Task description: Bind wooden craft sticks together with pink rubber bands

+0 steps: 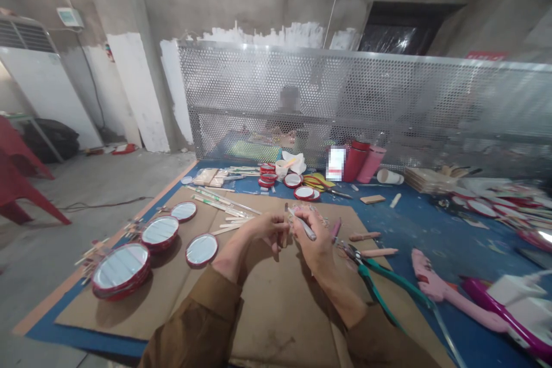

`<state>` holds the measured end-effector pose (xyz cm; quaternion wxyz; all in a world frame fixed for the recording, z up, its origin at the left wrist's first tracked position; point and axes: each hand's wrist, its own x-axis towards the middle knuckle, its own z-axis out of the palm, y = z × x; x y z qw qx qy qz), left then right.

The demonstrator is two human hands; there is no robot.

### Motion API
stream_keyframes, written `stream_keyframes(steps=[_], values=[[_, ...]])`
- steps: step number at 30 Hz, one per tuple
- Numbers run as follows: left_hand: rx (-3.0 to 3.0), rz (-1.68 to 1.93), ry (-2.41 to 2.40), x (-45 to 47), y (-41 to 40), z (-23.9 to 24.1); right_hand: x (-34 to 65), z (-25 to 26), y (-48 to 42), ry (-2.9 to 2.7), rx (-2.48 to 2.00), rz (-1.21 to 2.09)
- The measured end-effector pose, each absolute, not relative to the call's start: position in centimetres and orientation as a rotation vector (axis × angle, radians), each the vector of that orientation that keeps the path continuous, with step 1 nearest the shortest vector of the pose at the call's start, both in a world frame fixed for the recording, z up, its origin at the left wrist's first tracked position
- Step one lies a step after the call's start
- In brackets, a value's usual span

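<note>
Both of my hands meet over the middle of the cardboard sheet (276, 316). My right hand (314, 238) is closed around a slim, pale grey-handled tool (305, 226), perhaps a craft knife; its working end is hard to make out. Fingers of my left hand (271, 231) pinch a small thin piece, wooden-looking, mostly hidden by the fingertips. To the left lie round red-rimmed mirrors, with one single mirror (202, 249) nearest my left wrist and a larger stack (121, 269) farther out. Green-handled pliers (373, 276) rest just right of my right hand.
Flat wooden sticks (219, 202) lie behind my left hand. Brown carved-looking pieces (364, 236), a pink glue gun (452, 299) and a purple tool (491, 299) are at right. Red and pink bottles (357, 161) stand before a perforated metal screen (245, 86); a person sits beyond.
</note>
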<state>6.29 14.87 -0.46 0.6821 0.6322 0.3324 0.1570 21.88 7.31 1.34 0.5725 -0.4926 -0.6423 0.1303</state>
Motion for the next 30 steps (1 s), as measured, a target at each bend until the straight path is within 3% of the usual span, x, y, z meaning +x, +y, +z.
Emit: stream_keyframes(steps=[30], values=[[1.46,0.346,0.75,6.12,14.78,-0.27,22.16,0.86,7.45,-1.583,-1.129,0.275]])
